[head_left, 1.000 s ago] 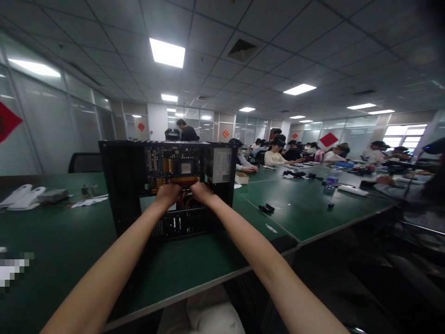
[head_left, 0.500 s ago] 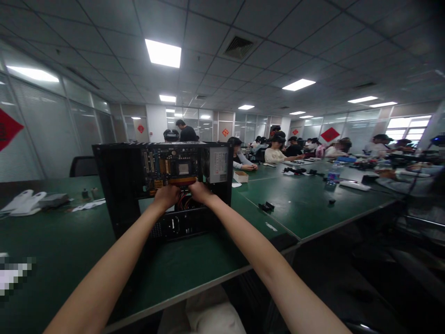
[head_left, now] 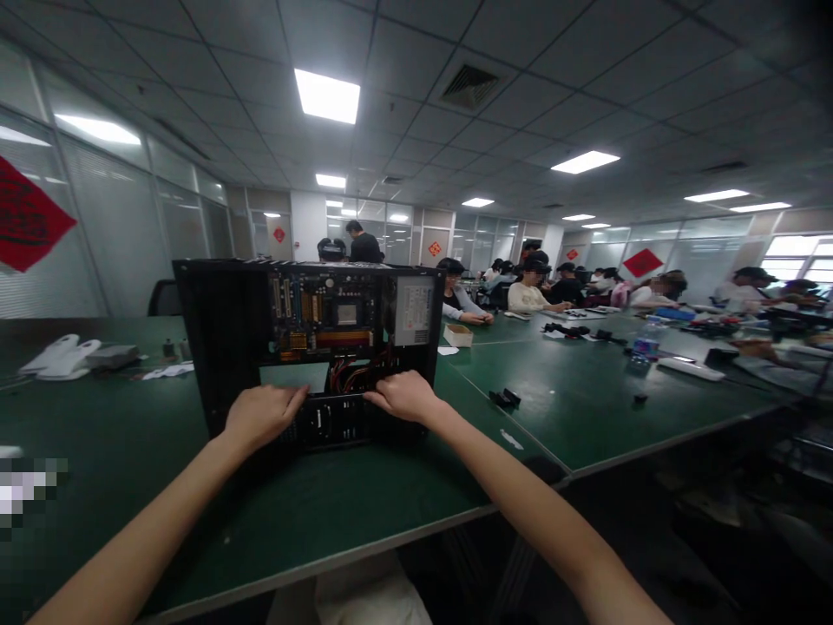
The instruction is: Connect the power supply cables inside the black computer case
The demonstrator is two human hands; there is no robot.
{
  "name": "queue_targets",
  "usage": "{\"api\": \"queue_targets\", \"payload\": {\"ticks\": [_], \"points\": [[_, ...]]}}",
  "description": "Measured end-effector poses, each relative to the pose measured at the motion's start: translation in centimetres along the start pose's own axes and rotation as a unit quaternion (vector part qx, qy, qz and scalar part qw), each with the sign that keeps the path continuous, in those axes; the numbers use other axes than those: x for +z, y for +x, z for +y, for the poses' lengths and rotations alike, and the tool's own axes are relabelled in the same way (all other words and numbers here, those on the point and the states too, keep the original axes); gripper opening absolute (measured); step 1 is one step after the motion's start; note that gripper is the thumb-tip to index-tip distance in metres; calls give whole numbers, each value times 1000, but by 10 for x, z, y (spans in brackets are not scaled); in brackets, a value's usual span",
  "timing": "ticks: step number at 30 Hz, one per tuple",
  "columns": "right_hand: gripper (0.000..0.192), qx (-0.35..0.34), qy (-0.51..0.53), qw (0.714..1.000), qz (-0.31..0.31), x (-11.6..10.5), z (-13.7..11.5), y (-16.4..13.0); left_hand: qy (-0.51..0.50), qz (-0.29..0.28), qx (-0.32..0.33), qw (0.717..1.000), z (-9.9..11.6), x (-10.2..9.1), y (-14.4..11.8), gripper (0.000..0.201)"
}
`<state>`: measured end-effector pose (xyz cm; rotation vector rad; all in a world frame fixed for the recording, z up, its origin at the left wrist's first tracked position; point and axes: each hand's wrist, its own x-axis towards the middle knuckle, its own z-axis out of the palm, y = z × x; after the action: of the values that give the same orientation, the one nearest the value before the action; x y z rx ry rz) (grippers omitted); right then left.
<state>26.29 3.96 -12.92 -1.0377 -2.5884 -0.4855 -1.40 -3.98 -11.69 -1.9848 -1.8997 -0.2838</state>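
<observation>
Arms outstretched, left hand (head_left: 260, 415) and right hand (head_left: 404, 397) loosely curled, empty, resting on computer case (head_left: 221, 347) front edge

On the table (head_left: 390, 495) stands the open computer case (head_left: 221, 347), papers (head_left: 167, 371) to its left, small box (head_left: 459, 335) to its right behind.

Both forearms run off the bottom edge — a pixelated patch (head_left: 29, 486) blurs the table's left.
</observation>
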Motion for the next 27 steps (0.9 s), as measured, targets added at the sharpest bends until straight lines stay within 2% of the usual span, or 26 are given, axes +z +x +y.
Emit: {"api": "queue_targets", "payload": {"ticks": [3, 6, 8, 11, 16, 23, 27], "points": [[45, 14, -32, 998, 55, 14, 0, -16, 35, 87, 20, 995, -3, 14, -12, 56], [39, 19, -38, 992, 117, 25, -1, -18, 41, 175, 54, 982, -8, 24, -16, 55], [39, 13, -41, 988, 149, 29, -1, -16, 42, 210, 88, 973, -11, 27, -16, 52], [40, 8, -54, 980, 192, 34, -1, -12, 51, 230, 129, 963, -15, 27, -15, 50], [42, -4, -62, 968, 243, 42, 0, -10, 71, 239, 113, 962, -17, 30, -12, 50], [43, -17, -69, 959, 273, 45, 2, -7, 71, 267, 125, 953, -19, 33, -10, 51], [43, -22, -64, 958, 278, 44, 3, -8, 67, 263, 121, 955, -18, 32, -10, 52]]}}
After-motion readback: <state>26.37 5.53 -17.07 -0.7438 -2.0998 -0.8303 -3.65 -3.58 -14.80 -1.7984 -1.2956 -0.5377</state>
